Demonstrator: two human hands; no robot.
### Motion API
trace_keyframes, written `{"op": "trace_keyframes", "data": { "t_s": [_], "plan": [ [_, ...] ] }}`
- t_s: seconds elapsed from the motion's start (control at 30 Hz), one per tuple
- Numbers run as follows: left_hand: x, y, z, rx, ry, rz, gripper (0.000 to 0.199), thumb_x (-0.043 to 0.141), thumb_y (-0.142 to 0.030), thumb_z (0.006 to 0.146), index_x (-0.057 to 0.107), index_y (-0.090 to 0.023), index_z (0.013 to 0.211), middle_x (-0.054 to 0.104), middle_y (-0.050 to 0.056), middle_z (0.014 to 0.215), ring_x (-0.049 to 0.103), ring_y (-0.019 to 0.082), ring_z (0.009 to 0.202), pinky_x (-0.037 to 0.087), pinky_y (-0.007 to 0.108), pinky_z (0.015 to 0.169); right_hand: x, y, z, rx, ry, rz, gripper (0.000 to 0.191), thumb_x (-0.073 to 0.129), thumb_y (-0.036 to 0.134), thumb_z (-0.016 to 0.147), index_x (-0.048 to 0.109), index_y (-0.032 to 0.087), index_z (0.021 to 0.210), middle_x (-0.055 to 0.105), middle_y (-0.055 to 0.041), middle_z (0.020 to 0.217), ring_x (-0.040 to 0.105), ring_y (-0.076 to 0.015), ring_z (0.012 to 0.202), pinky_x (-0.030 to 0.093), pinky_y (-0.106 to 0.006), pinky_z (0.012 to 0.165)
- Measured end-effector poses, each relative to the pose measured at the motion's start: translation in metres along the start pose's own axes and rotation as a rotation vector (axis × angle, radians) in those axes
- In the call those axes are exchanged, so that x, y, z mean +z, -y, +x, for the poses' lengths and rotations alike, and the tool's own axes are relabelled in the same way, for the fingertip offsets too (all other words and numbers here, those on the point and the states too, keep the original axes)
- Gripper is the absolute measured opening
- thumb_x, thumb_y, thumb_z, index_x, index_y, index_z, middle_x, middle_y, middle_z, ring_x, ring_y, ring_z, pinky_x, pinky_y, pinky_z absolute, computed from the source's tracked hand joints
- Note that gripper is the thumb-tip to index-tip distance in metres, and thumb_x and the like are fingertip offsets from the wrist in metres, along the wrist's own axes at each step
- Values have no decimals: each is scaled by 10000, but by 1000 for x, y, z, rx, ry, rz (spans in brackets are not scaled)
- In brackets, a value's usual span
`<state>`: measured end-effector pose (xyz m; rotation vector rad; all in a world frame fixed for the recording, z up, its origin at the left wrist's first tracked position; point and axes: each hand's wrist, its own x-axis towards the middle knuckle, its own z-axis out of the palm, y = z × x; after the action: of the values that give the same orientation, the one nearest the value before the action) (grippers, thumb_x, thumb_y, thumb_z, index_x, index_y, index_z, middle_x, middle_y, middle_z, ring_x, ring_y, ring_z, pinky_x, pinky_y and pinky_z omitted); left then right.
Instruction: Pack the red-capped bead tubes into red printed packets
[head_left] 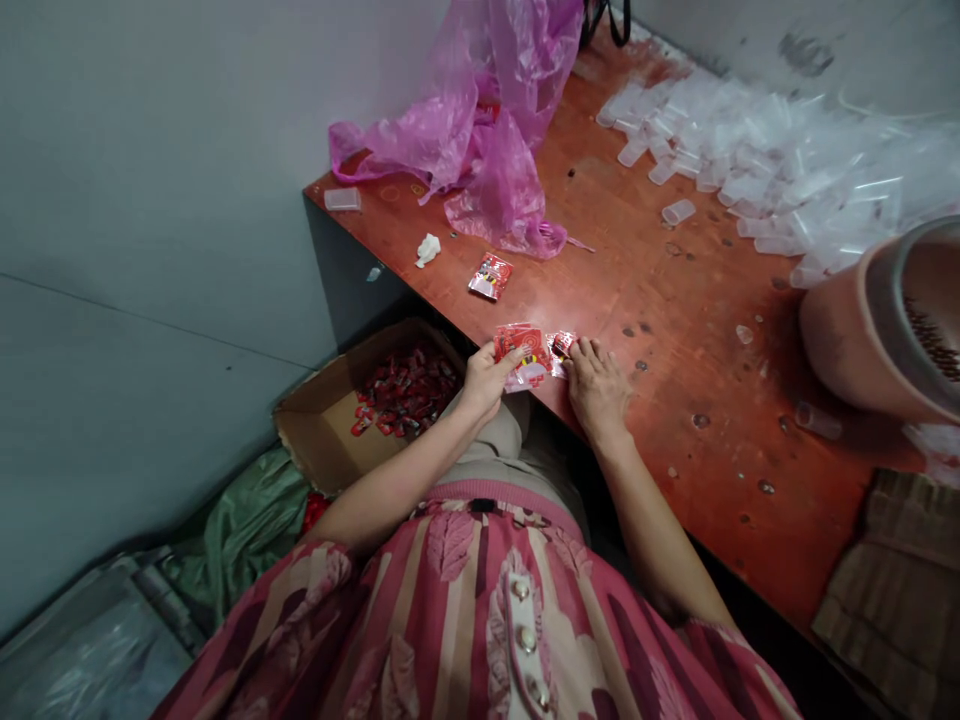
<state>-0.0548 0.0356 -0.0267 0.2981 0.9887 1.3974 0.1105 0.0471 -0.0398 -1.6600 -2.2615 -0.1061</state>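
Note:
My left hand is closed around a small fanned stack of flat red printed packets, thumb on top, at the table's front edge. Close by on the right, my right hand lies low over the tabletop with its fingers bent. Its fingertips are on a shiny red packet that touches or overlaps the stack's right side. A bit farther back, another group of red packets lies flat on the table. The undersides of both hands are hidden.
A cardboard box holding small red packets stands below the table at left. On the reddish table are a pink plastic bag, crumpled white tissue, heaped clear plastic cups and a pink bucket at right.

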Motion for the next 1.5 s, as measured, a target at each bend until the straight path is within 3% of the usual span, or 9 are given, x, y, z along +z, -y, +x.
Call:
{"op": "trace_keyframes", "data": {
  "t_s": [0.17, 0.33, 0.5, 0.73, 0.87, 0.97, 1.27, 1.4, 1.5],
  "plan": [
    [-3, -1, 3, 31, -23, 6, 368, 821, -343, 508, 660, -120, 752, 687, 21, 730, 610, 112, 632, 498, 266, 681, 1, 0, -5, 1, -47, 73, 289, 443, 280, 919, 640, 185, 1107, 635, -90, 1202, 554, -252, 1175, 454, -425, 969],
    [-2, -6, -1, -11, 11, 11, 420, 790, -457, 546, 661, -124, 768, 687, 37, 735, 621, 138, 641, 495, 274, 668, -19, 2, -3, 21, -193, 339, 290, 439, 292, 923, 637, 201, 1114, 644, -74, 1189, 591, -199, 1131, 478, -396, 971],
    [5, -8, -7, -65, 127, -52, 539, 616, -603, 697, 661, -117, 924, 697, 91, 832, 653, 189, 780, 499, 310, 743, -36, 23, 8, -161, -105, 377, 283, 482, 297, 907, 622, 230, 1144, 624, -46, 1223, 540, -195, 1195, 439, -392, 1019],
    [1, 0, -5, -14, 70, 57, 389, 827, -324, 505, 647, -126, 787, 679, 25, 735, 602, 120, 618, 481, 276, 670, -29, 8, 10, -51, -85, 229, 343, 438, 312, 925, 592, 162, 1192, 607, -102, 1240, 556, -209, 1176, 430, -387, 1014],
    [-1, 1, -2, -10, 26, 54, 375, 822, -321, 489, 641, -130, 756, 677, 21, 725, 599, 118, 624, 477, 272, 675, -18, -4, 0, -19, 21, 40, 340, 463, 313, 909, 605, 141, 1166, 605, -134, 1234, 542, -283, 1183, 438, -466, 970],
    [0, 0, -2, -6, 1, 40, 368, 824, -313, 471, 637, -135, 733, 672, 10, 704, 592, 112, 610, 476, 264, 668, -11, -2, -5, -11, 33, 10, 304, 450, 288, 916, 627, 157, 1124, 616, -122, 1222, 541, -279, 1184, 444, -458, 958],
    [-2, -3, -2, 4, -30, 45, 346, 820, -286, 477, 637, -129, 726, 666, 8, 695, 578, 106, 576, 468, 264, 632, -6, -1, -5, 59, -97, 133, 241, 477, 291, 900, 690, 194, 957, 693, -80, 1087, 636, -224, 1057, 527, -362, 872],
    [-2, -5, -3, 12, 1, 48, 365, 825, -333, 490, 649, -135, 741, 671, 13, 701, 586, 109, 595, 473, 255, 632, -20, -1, -3, 77, -199, 284, 240, 490, 308, 890, 700, 202, 939, 715, -64, 1030, 659, -207, 1011, 529, -367, 894],
    [2, -6, -5, -28, 51, 24, 419, 770, -467, 574, 655, -122, 782, 672, 42, 722, 598, 121, 617, 479, 256, 631, -34, 8, 2, -16, -212, 369, 224, 511, 306, 882, 695, 206, 961, 705, -51, 1063, 639, -195, 1052, 500, -375, 950]
  ]
}}
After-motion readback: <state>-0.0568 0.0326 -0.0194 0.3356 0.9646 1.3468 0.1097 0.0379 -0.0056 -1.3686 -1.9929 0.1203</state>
